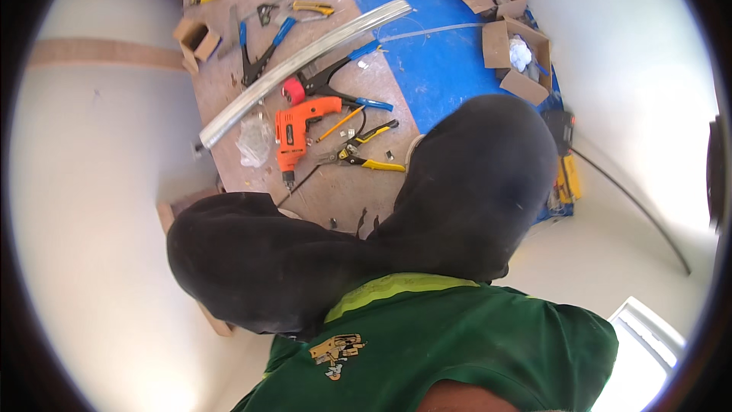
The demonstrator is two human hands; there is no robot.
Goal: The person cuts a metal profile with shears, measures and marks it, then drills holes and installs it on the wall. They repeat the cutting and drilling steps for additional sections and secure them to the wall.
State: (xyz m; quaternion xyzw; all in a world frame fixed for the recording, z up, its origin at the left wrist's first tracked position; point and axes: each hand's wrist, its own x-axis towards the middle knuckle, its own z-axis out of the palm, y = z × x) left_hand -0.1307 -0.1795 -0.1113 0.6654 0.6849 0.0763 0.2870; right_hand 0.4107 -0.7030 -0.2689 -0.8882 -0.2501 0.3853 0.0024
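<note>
Neither of my hands shows; only a bit of bare upper arm (467, 398) comes in at the lower edge, below my green shirt. Beyond my bent, dark-trousered knees lies an orange power drill (293, 131). A long silver metal profile (305, 66) slants across the board behind it. Near the drill are yellow-and-black snips (358, 154), a yellow pencil (340, 123), a red roll (293, 91) and a clear plastic bag (256, 142). A blue-handled hand tool (329, 76) lies partly under the profile, and another blue-handled tool (261, 61) rests farther left.
A brown board (305, 202) and a blue sheet (442, 61) cover the floor. Open cardboard boxes (496, 61) stand at the far right, with a smaller box (196, 42) at the left. A yellow utility knife (313, 8) lies far off. White walls rise on both sides.
</note>
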